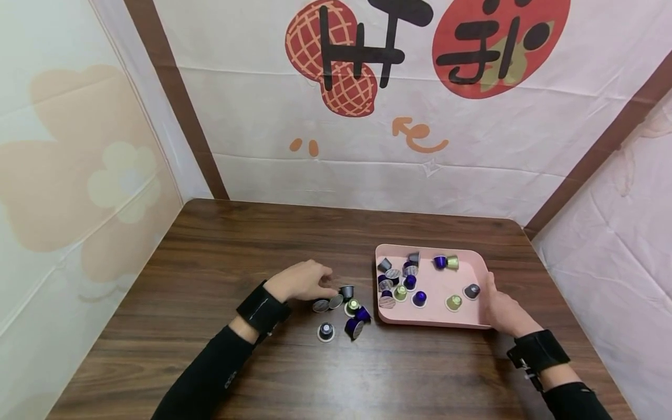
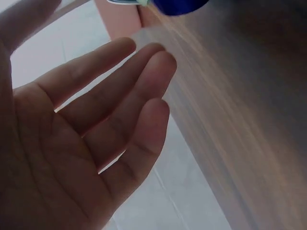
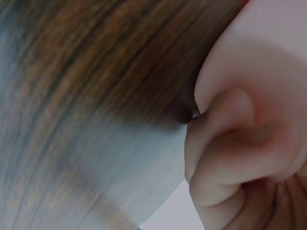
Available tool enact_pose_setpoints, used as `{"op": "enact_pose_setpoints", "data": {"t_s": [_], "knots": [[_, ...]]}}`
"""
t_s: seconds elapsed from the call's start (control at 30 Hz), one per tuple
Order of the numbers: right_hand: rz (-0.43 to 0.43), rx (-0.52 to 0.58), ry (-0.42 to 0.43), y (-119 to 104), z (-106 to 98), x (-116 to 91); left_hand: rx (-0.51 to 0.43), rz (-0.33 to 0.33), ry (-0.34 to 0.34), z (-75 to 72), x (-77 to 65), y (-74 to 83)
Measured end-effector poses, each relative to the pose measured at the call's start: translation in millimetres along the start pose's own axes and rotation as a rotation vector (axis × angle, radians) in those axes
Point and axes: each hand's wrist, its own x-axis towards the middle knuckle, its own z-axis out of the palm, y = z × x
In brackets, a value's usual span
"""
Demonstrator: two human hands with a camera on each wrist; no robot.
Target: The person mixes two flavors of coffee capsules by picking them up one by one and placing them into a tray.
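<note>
My left hand (image 1: 303, 281) hovers at the loose coffee capsules, its fingertips beside a dark grey capsule (image 1: 346, 291) and two capsules lying with their lids showing. In the left wrist view the palm (image 2: 53, 139) is bare, the fingers are slightly bent, and a blue capsule (image 2: 180, 5) shows beyond the fingertips. A green capsule (image 1: 353, 306), blue capsules and an upright black one (image 1: 326, 332) lie nearer me. At the right, my right hand (image 1: 504, 312) grips the short side of a pink tray (image 1: 436, 321); in the right wrist view its curled fingers (image 3: 240, 153) hold the rim.
Several blue, green and grey capsules stand or lie in the tray, most of them toward its left end. The brown wooden table (image 1: 252, 233) meets a printed white cloth wall (image 1: 367, 181) at its far edge. More cloth hangs on both sides.
</note>
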Motion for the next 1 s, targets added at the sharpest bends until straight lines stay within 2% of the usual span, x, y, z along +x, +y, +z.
{"op": "enact_pose_setpoints", "data": {"t_s": [0.13,0.23,0.43,0.63,0.77,1.0], "knots": [[-0.032,-0.033,0.007,0,0,-1,-0.079,-0.042,-0.017,7.4,-15.8,-3.3],[-0.006,-0.018,-0.005,0,-2,-2,-0.105,-0.036,-0.003,11.8,-20.7,-5.4],[0.001,-0.013,-0.019,1,-2,-2,-0.066,-0.014,0.013,19.7,-19.1,-11.0],[-0.028,-0.036,0.002,0,-1,-3,-0.058,-0.002,0.040,23.4,-16.7,-13.3],[-0.011,-0.037,-0.018,1,-1,-3,-0.041,0.003,0.064,25.7,-16.0,-13.5],[0.005,-0.036,-0.031,0,-2,-2,-0.081,0.046,0.122,28.6,-15.3,-13.9]]}}
